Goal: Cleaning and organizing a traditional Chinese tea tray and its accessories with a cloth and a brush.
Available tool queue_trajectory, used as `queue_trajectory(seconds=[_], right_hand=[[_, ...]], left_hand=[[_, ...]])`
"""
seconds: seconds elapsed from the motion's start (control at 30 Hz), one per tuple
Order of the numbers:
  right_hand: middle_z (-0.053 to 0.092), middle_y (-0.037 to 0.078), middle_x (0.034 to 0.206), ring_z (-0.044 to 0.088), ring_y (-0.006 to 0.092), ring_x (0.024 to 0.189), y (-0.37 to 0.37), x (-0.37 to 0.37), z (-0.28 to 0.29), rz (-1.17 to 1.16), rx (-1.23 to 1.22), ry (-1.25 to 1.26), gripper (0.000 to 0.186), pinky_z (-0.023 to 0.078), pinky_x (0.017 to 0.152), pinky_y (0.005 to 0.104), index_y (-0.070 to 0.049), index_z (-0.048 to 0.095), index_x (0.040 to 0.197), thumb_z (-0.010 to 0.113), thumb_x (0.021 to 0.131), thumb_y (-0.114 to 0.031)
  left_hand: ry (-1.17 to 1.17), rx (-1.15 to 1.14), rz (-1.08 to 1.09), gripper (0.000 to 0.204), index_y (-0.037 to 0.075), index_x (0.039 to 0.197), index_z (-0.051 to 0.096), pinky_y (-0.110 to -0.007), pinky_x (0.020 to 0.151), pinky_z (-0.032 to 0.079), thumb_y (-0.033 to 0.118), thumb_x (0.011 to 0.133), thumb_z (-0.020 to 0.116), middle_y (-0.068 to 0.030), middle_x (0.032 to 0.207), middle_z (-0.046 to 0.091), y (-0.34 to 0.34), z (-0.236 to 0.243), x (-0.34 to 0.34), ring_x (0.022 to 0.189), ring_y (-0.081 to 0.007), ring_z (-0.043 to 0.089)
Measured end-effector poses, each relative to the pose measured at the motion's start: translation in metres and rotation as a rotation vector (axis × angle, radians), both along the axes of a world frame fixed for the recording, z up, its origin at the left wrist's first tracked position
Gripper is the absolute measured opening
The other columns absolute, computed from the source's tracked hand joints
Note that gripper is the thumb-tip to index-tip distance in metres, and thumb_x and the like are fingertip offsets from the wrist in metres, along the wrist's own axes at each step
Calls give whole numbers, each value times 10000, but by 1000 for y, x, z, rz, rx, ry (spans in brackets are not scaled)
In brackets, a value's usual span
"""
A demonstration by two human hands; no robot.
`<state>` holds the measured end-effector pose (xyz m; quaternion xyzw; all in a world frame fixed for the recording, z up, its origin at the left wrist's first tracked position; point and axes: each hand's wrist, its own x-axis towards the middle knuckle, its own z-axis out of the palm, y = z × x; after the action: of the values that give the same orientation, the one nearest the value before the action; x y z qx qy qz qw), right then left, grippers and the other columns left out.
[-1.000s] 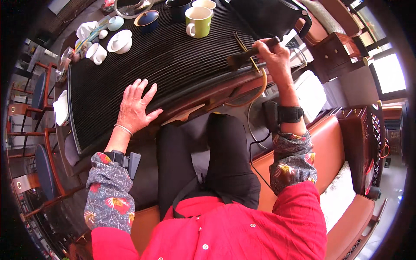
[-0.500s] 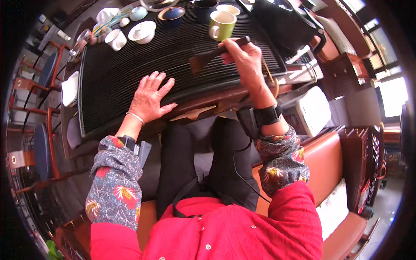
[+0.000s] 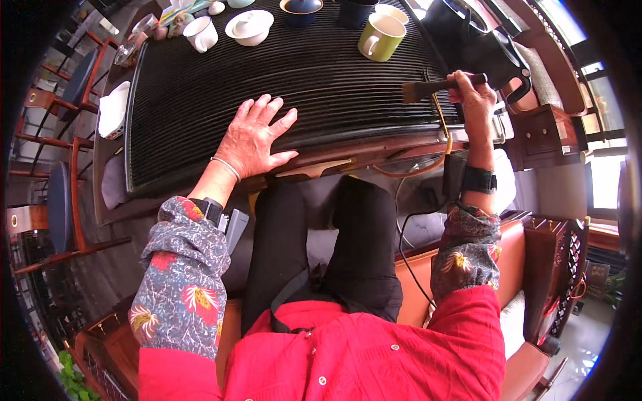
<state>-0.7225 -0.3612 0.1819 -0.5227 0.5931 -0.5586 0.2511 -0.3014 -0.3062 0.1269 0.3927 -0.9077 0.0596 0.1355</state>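
My right hand (image 3: 476, 100) is closed round the dark handle of a flat brush (image 3: 428, 89). Its brown bristles point left, over the right part of a black ridged tea tray (image 3: 221, 87). With fingers spread, my left hand (image 3: 254, 134) rests flat on the tray's near edge and holds nothing. Beyond the brush stands a green mug (image 3: 381, 41) with a white handle. A white lidded bowl (image 3: 250, 28) and a white cup (image 3: 200, 35) sit along the tray's far left side.
A dark blue lidded pot (image 3: 301, 9) and a black cup (image 3: 354, 11) stand at the far edge. To the right is a large black vessel (image 3: 481, 60). A white box of tissues (image 3: 114, 110) lies left of the tray. A tube (image 3: 435, 167) hangs at the front right.
My right hand has carried the brush to the right, toward the tray's right side. In the picture my left hand and the tray things have shifted, along with the view.
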Motion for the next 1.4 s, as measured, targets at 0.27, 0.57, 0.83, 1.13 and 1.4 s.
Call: queue_trajectory(seconds=[0.27,0.57,0.83,1.13,1.4], right_hand=[[689,43,793,624,76,674,7,83,34,58,-43,9,185,512,613,209,-7,716,952,660,899,-175],[702,85,922,671,128,740,-11,157,-4,474,60,-267,216,579,699,271,21,685,1023,649,918,-164],[704,88,845,677,140,693,-14,43,3,158,92,-160,177,576,648,256,12,709,975,675,889,-139],[702,63,771,656,103,637,-12,30,15,-39,-51,373,183,540,600,232,17,704,960,675,886,-148],[710,88,904,681,143,735,17,108,6,419,102,-335,212,579,716,278,16,677,1042,631,924,-155]], left_hand=[[-4,-2,10,745,167,1372,488,-514,1102,305,477,738,724,-146,1380,446,1,2,4,1314,-357,391],[17,2,-2,729,168,1366,498,-504,1101,304,485,747,715,-143,1375,449,0,0,1,1307,-350,396],[22,9,7,743,165,1367,493,-505,1105,298,484,737,721,-146,1373,447,1,-1,3,1304,-356,394],[20,15,3,737,166,1366,493,-509,1104,299,473,738,726,-150,1379,443,-1,-1,2,1304,-359,395],[-12,10,13,742,169,1384,481,-507,1112,293,474,748,715,-146,1386,442,0,0,0,1318,-357,385]])
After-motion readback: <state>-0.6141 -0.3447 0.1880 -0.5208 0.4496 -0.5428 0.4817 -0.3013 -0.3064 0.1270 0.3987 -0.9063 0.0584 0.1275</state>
